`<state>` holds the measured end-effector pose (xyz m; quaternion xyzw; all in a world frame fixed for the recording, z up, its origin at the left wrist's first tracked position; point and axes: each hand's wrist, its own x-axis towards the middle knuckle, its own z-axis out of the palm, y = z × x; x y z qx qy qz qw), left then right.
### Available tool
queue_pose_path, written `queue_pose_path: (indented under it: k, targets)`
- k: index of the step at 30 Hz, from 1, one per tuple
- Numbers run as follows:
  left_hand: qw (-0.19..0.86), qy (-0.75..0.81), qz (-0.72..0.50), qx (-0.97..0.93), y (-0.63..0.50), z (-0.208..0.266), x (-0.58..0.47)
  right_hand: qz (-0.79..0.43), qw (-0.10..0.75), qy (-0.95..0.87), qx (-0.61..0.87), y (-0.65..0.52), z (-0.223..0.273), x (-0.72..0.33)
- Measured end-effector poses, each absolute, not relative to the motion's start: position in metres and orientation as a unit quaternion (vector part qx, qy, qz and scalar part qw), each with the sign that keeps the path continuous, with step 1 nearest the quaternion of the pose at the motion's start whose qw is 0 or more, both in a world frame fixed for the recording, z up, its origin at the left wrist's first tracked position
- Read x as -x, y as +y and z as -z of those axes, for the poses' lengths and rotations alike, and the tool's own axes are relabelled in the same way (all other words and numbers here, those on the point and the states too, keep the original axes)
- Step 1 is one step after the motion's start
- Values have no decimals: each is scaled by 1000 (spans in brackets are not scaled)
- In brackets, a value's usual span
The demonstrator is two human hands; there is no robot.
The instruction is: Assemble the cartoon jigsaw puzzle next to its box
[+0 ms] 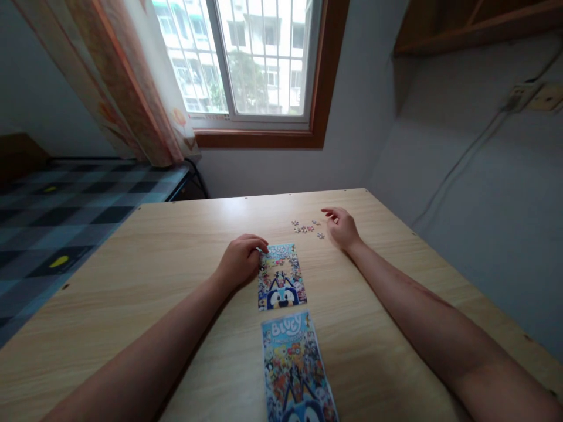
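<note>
A partly assembled jigsaw puzzle (268,287) lies flat on the wooden table, with a blue cartoon dog at its lower end. Bare wood shows through a gap in its upper middle. My left hand (241,259) rests at the puzzle's upper left edge, its fingertips touching the border, fingers loosely bent and holding nothing visible. Past the puzzle's upper right lie several loose puzzle pieces (310,228). Just right of them is my right hand (342,227), its fingers apart, with nothing seen in it. Nearest me is a Bluey puzzle box (294,357) with a matching picture, cut off by the lower frame edge.
The pale wooden table (197,234) reaches toward a barred window (268,70). On the left are a curtain (118,82) and a bed with a checked cover (79,199). A cable (457,164) hangs from a socket on the right wall, beside a wooden shelf (479,35).
</note>
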<state>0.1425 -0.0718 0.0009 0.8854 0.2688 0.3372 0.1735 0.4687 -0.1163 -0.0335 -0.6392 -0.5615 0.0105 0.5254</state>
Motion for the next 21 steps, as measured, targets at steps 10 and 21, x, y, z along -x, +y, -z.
queue_pose_path:
  k: [10, 21]
  targets:
    - [164, 313, -346, -869, -68, -1, -140, -97, 468, -624, 619, -111, 43, -470]
    - [151, 325, -351, -865, -69, -2, -141, 44, 247, -732, 634, -133, 24, -423]
